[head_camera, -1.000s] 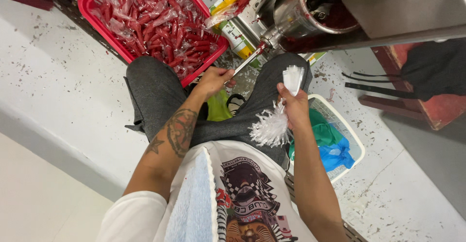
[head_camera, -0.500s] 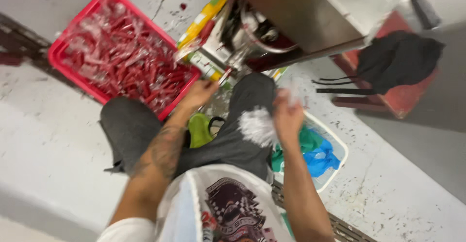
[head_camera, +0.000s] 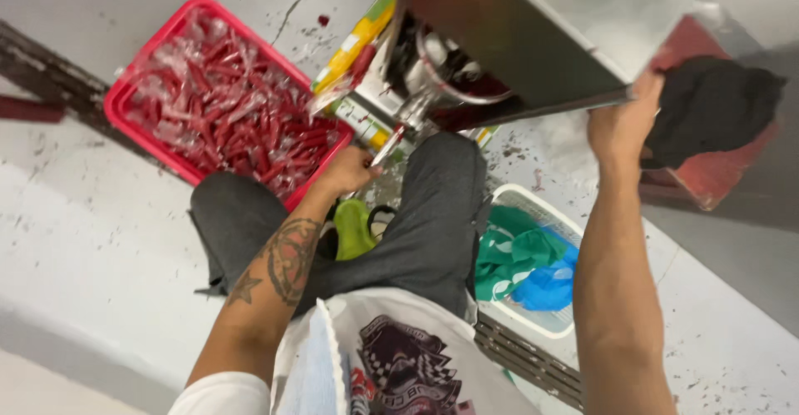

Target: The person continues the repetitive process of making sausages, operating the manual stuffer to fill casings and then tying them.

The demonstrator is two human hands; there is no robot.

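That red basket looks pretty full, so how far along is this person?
Done: the red basket holds a heap of sealed red tubes. In hand: the left hand holds a thin tube at the metal machine's spout, while the right hand grips its edge. How many remain cannot be told.

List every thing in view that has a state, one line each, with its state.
Red basket: full of filled red packets.
White basket: holds green and blue bags.
Metal machine: right hand grips its edge.
Left hand: closed at the spout.
Black cloth: crumpled on red stool.
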